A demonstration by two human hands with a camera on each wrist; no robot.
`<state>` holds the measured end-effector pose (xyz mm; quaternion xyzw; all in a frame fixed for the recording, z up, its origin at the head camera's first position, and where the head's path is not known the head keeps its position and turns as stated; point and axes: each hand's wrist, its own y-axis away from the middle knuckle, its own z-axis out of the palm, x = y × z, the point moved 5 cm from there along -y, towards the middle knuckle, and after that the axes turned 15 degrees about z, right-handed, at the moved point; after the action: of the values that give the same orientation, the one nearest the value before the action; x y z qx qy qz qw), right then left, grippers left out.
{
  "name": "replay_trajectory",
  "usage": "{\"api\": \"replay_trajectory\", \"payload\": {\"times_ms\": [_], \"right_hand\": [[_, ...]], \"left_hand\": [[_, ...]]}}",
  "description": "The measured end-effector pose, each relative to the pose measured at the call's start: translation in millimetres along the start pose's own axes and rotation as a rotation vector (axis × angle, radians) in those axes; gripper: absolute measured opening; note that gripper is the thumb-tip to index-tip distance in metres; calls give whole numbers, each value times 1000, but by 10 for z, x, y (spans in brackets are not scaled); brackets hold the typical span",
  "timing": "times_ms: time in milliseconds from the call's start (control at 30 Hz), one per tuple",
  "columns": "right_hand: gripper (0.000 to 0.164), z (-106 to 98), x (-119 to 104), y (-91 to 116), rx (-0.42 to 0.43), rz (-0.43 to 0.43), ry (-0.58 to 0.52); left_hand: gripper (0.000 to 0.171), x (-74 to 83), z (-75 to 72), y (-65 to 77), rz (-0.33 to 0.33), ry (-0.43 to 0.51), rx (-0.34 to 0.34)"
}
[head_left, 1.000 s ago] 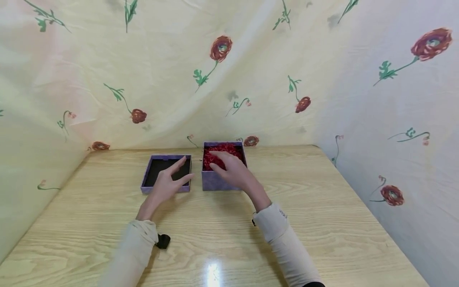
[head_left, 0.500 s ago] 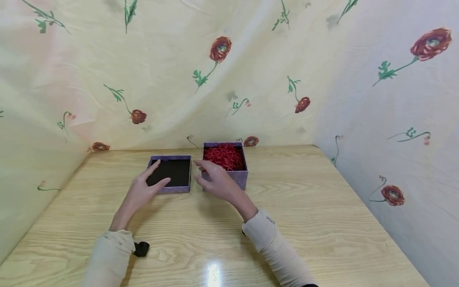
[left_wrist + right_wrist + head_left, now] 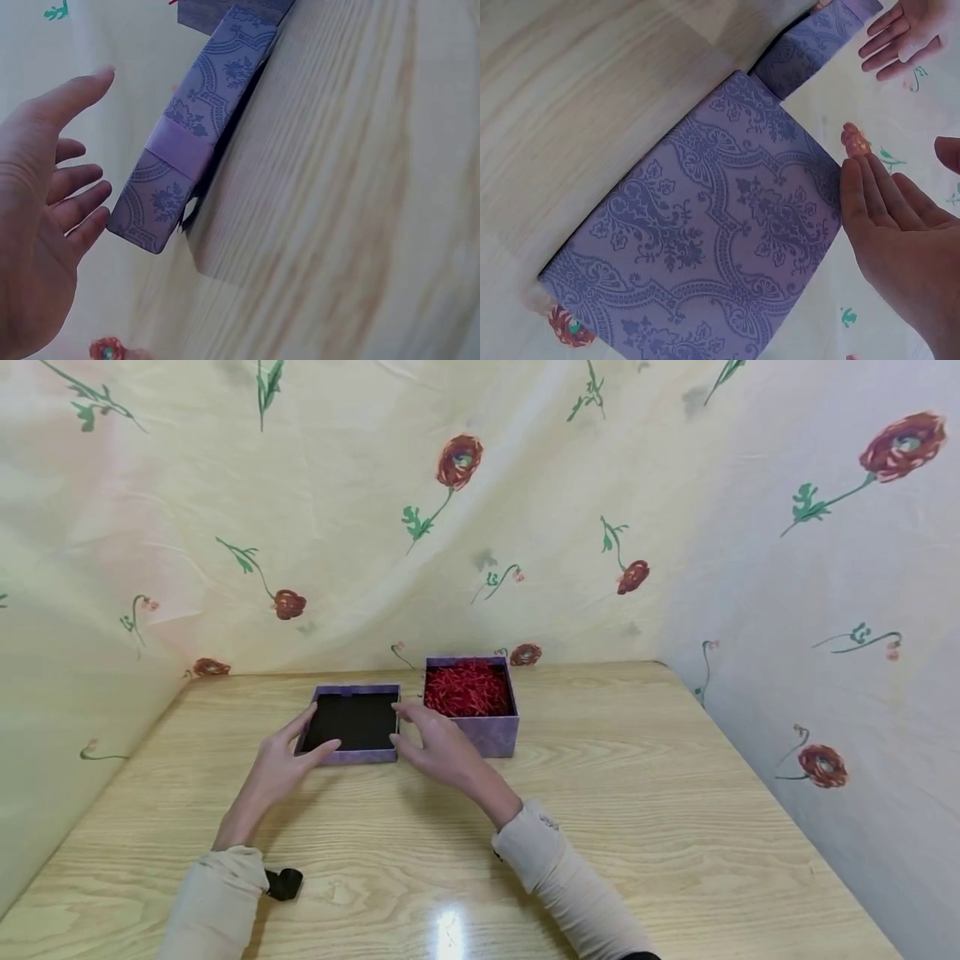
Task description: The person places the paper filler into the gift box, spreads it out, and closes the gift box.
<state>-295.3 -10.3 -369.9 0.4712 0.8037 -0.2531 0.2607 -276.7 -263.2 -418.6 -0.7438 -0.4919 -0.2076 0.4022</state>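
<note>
A shallow purple box lid (image 3: pixel 375 757) with a black inside lies open side up on the table. At its left side is my left hand (image 3: pixel 276 767), thumb and fingers spread. My right hand (image 3: pixel 444 750) is at the lid's right edge, fingers and thumb apart; whether it touches the rim I cannot tell. To the right stands the deeper purple box (image 3: pixel 491 737), filled with red shredded paper (image 3: pixel 468 687). In the left wrist view the lid's patterned side (image 3: pixel 202 97) has a ribbon strip, close to my fingertips. The box's side (image 3: pixel 705 210) fills much of the right wrist view.
Both items rest toward the back of a light wooden table (image 3: pixel 637 827). Flower-printed cloth (image 3: pixel 337 527) hangs behind and along the sides. A black wrist device (image 3: pixel 285 883) is strapped at my left sleeve.
My right hand has moved left from above the red shredded paper to the lid's right edge. My left hand has drawn back left from over the lid to its left side.
</note>
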Motion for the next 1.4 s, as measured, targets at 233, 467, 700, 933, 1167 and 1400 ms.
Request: {"api": "replay_trajectory", "payload": {"times_ms": [233, 467, 700, 933, 1167, 1400], "right_hand": [[51, 86, -15, -25, -31, 27, 23], [57, 172, -7, -46, -52, 150, 65], [59, 281, 20, -96, -87, 247, 54], [59, 379, 73, -161, -135, 296, -38], [57, 453, 123, -219, -188, 350, -74], [56, 477, 164, -258, -217, 351, -119]], "left_hand": [[93, -64, -9, 12, -57, -17, -30], [95, -112, -12, 19, -75, -29, -28], [96, -132, -18, 45, -76, -43, -37], [102, -182, -30, 76, -115, -50, -41], [104, -231, -38, 98, -93, -73, -71], [102, -290, -34, 126, -84, -46, -93]]}}
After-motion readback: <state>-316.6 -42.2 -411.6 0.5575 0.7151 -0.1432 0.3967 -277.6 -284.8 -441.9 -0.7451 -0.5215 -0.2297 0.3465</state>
